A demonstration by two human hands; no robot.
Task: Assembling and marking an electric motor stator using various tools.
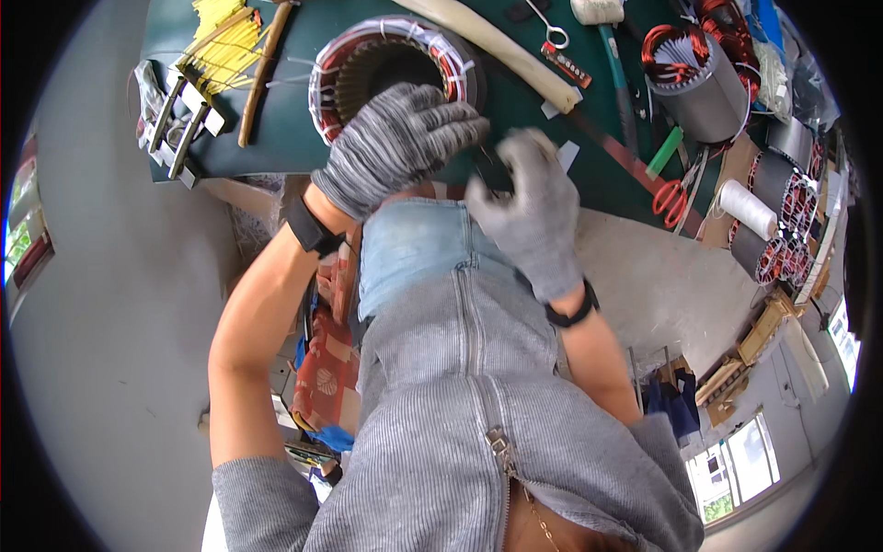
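A ring-shaped motor stator (322, 81) lies on the green table, its red and copper windings bound with white cord. In front of its near rim is my left hand (405, 138), in a dark striped glove, its fingers stretched to the right; the thumb is hidden. Close to those fingertips, on the right, hovers my right hand (533, 207) in a light grey glove. Its fingers curve, with a gap between them and the thumb, and motion smears the tips. Any fine strand between the two hands is too small to make out.
Yellow strips (221, 41), a wooden stick (262, 78) and a metal frame (189, 115) lie at the left. Toward the right are a mallet (614, 64), red-handled scissors (670, 201), a green strip (664, 152), another stator (704, 92) and a white thread spool (747, 210).
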